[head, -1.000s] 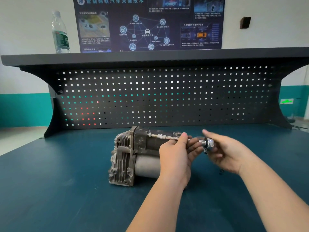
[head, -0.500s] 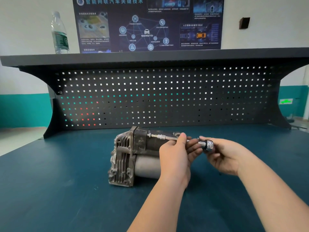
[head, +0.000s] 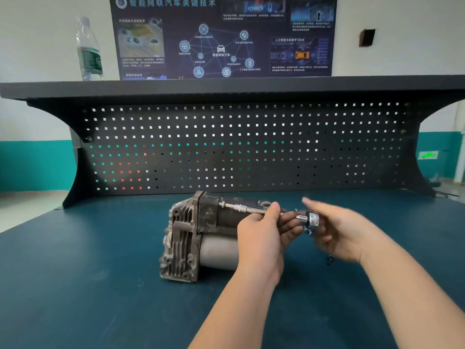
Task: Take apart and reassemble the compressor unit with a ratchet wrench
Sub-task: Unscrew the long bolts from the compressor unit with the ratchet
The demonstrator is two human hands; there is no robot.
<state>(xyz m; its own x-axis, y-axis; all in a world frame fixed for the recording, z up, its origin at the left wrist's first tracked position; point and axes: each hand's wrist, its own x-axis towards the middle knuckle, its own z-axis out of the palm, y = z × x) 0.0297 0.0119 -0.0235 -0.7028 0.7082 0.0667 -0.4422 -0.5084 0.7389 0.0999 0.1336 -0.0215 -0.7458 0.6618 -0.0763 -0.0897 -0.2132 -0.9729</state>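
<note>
Pinching ratchet wrench (head: 254, 209) shaft above compressor unit (head: 201, 235): left hand (head: 261, 238); right hand (head: 344, 233) blurred, seemingly cupping wrench head.

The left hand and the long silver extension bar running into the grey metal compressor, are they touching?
Touching. In the head view the left hand curls round the silver extension bar, thumb lying on top of it, near the compressor.

The compressor unit (head: 198, 238) is dull, rough cast metal, the ratchet wrench (head: 308, 219) bright polished chrome, the tabletop (head: 88, 273) matt teal.
</note>
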